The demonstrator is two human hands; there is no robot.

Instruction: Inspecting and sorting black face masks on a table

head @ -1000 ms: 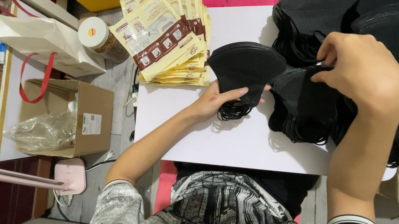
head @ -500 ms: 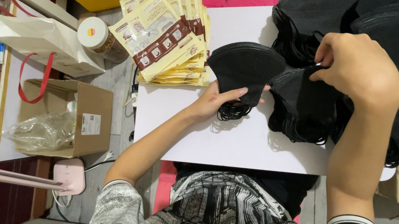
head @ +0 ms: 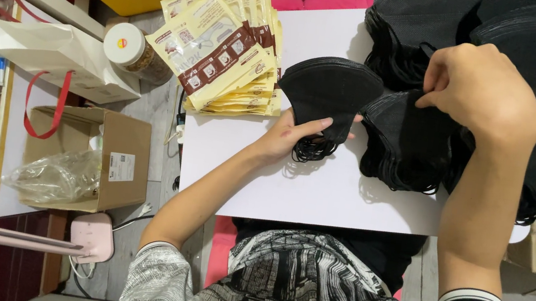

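While my left hand (head: pixel 295 133) pins a folded black mask (head: pixel 328 92) flat on the white counter (head: pixel 318 193) so it stays put, my right hand (head: pixel 479 90) pinches the next one from the black mask pile (head: pixel 410 147) beside it; packets (head: pixel 225 59) wait nearby.

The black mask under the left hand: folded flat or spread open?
Folded flat. The black mask lies on the white board as one fan-shaped half, ear loops bunched below the left hand.
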